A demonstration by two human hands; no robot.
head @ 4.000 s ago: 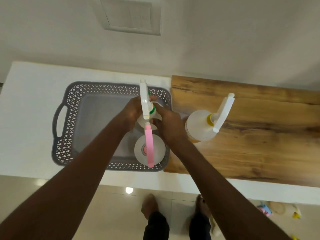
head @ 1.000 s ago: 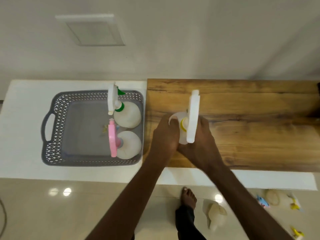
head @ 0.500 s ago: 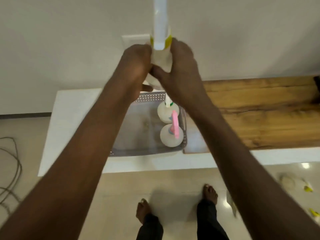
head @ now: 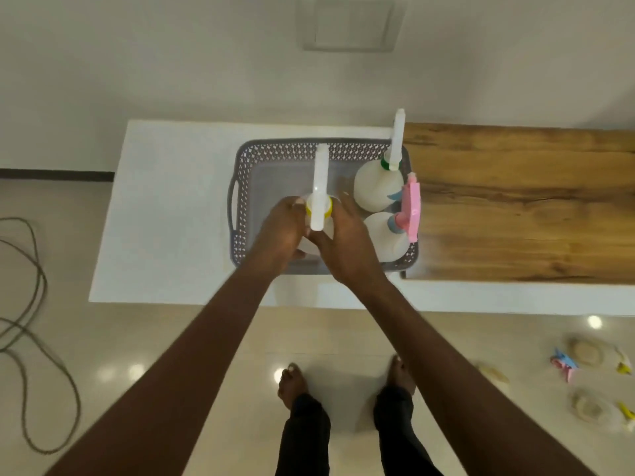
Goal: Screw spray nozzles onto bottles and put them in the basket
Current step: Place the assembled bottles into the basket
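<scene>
Both hands clamped on yellow-collar bottle [head: 314,247]: left hand [head: 281,231] on one side, right hand [head: 347,242] on the other, nozzle [head: 319,187] sticking up between them. Held over near-middle of basket [head: 240,201]; cannot tell if touching the floor of it. Just right of grip: green-collar bottle [head: 376,187] and pink-nozzle bottle [head: 388,238], upright against right wall. Basket on white desk [head: 165,214], wood board [head: 515,201] further right.
</scene>
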